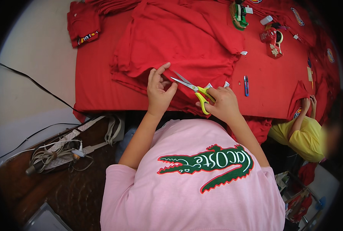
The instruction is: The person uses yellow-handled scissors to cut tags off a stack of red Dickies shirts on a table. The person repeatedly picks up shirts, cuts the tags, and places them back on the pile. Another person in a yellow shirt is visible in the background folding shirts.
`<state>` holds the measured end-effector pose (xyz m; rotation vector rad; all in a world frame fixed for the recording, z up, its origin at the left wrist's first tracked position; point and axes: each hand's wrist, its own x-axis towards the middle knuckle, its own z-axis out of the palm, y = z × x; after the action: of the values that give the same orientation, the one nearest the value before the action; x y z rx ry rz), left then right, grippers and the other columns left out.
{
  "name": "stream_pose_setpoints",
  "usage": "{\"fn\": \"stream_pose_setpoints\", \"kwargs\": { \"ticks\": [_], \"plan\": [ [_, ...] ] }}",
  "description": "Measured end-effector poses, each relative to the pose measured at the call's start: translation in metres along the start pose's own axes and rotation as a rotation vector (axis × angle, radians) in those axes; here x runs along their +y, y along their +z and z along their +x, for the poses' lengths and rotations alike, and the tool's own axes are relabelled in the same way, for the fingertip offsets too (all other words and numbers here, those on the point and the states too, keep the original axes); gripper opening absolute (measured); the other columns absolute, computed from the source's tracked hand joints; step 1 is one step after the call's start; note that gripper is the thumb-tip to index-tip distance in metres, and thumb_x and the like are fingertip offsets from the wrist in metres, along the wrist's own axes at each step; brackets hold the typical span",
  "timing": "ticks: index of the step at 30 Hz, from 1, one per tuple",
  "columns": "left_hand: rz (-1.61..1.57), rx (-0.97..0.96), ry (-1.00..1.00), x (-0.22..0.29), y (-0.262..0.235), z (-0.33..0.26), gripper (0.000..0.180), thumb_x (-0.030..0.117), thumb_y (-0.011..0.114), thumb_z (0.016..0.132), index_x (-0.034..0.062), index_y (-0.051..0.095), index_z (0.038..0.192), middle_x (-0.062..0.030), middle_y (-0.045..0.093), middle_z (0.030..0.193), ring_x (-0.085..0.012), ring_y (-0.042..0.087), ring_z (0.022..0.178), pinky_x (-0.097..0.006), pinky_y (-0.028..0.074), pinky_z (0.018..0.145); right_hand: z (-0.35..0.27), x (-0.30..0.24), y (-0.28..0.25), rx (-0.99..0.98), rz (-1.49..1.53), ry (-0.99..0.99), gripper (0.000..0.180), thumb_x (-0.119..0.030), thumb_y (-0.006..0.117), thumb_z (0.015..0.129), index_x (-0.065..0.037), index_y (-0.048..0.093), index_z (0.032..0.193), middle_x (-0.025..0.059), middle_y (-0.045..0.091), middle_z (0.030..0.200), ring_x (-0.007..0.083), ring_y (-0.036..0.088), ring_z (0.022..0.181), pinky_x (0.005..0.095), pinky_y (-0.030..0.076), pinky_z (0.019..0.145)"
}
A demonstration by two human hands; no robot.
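The right hand [224, 103] is closed through the loops of the yellow-handled steel scissors [192, 91], blades parted and pointing toward 10 o'clock; the left hand [159, 89] pinches an edge of the stacked red knit garments [179, 42] right at the blade tips, thumb and fingers closed on the cloth. The stack lies at centre on a table covered in red cloth [271, 84]; at 3 o'clock of the scissors lies a small blue thread snipper [246, 85]; at 1 o'clock sit a red tape dispenser [273, 41] and a green one [239, 15]. At 3 o'clock a second person in a yellow shirt [304, 136] handles red fabric. At 8 o'clock grey straps and cables [60, 152] lie on a dark wooden floor [75, 196].
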<state>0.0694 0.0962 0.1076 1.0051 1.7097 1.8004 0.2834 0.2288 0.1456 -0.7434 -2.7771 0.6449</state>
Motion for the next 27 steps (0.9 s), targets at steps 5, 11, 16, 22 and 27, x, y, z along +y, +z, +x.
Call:
{"fn": "stream_pose_setpoints", "kwargs": {
  "ticks": [5,11,16,22,27],
  "plan": [
    [-0.119,0.013,0.056,0.015,0.007,0.000,0.078,-0.017,0.074,0.082,0.0035,0.049,0.153,-0.0041,0.044,0.123,-0.0115,0.062,0.108,-0.025,0.060,0.090,0.006,-0.004,0.004,0.034,0.009,-0.029,0.045,-0.050,0.086,0.078,-0.009,0.072,0.088,0.0070,0.062,0.068,0.0261,0.061,0.068,0.0411,0.042,0.068],
    [-0.131,-0.003,0.003,0.023,0.000,-0.003,0.081,-0.020,0.072,0.085,-0.0007,0.042,0.157,-0.0054,0.043,0.133,-0.0165,0.062,0.120,-0.029,0.060,0.102,0.013,-0.012,0.003,0.033,0.016,-0.061,0.042,-0.049,0.085,0.079,-0.009,0.070,0.084,0.0067,0.061,0.064,0.0269,0.060,0.063,0.0402,0.042,0.067],
    [-0.096,0.035,0.012,0.023,-0.004,-0.007,0.072,-0.016,0.073,0.089,-0.0009,0.047,0.154,-0.0034,0.043,0.132,-0.0114,0.062,0.113,-0.026,0.058,0.095,0.010,-0.009,0.007,-0.059,0.078,0.027,0.039,-0.043,0.085,0.082,-0.008,0.069,0.078,0.0094,0.061,0.062,0.0309,0.057,0.058,0.0412,0.043,0.067],
    [-0.084,0.107,-0.048,0.015,-0.010,-0.006,0.071,-0.017,0.069,0.090,0.0004,0.047,0.156,-0.0015,0.041,0.131,-0.0101,0.060,0.111,-0.026,0.057,0.096,0.012,-0.013,0.007,-0.036,0.172,-0.021,0.038,-0.041,0.086,0.080,-0.007,0.070,0.079,0.0101,0.062,0.064,0.0311,0.056,0.058,0.0422,0.043,0.068],
    [-0.090,0.102,0.019,0.017,-0.006,-0.009,0.082,-0.017,0.073,0.085,0.0065,0.045,0.159,-0.0057,0.043,0.137,-0.0046,0.054,0.091,-0.020,0.056,0.081,0.020,-0.021,0.007,0.015,0.102,-0.058,0.045,-0.047,0.089,0.076,-0.007,0.070,0.084,0.0090,0.060,0.064,0.0288,0.057,0.062,0.0417,0.039,0.067]
  ]
}}
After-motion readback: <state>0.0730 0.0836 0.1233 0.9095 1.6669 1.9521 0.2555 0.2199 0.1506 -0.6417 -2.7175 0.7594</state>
